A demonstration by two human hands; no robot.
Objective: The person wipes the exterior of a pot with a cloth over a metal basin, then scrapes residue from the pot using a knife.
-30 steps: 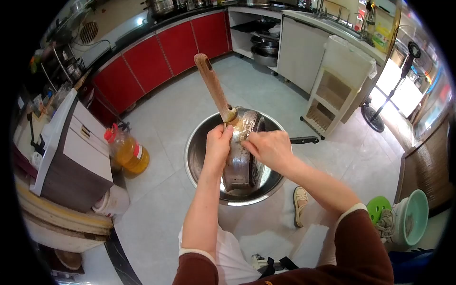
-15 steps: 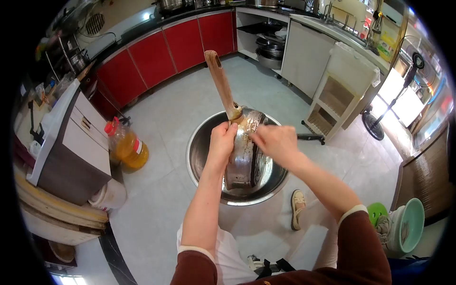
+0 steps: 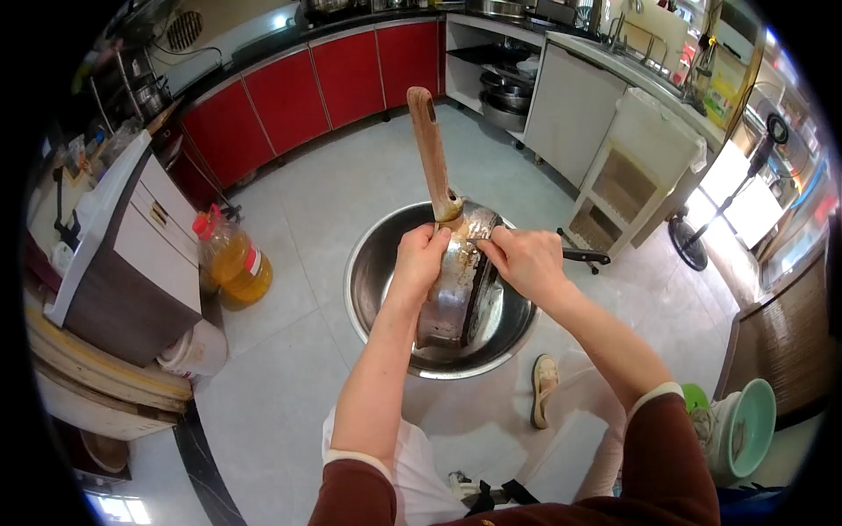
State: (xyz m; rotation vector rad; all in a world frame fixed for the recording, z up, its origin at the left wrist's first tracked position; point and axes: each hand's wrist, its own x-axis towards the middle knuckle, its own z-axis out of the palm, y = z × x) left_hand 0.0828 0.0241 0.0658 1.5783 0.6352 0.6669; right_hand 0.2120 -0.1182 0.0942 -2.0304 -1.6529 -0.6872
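A metal pan (image 3: 452,298) with a worn wooden handle (image 3: 429,151) is tilted on its side over a large steel basin (image 3: 358,309). My left hand (image 3: 421,260) grips the pan's rim just below the handle's base. My right hand (image 3: 529,261) is closed around a knife, whose black handle (image 3: 586,255) sticks out to the right. The blade's tip touches the pan's stained side near the handle joint; most of the blade is hidden by my fingers.
An oil bottle (image 3: 235,263) stands on the floor at the left, beside a white cabinet (image 3: 162,223). A white rack (image 3: 627,175) is at the right, with a fan (image 3: 688,244) beyond it. A shoe (image 3: 544,390) and a green basin (image 3: 752,428) are nearer me.
The view has shifted, so the pan and hands appear slightly farther right. My right hand has moved in small strokes along the pan's side, and the blade tip now shows.
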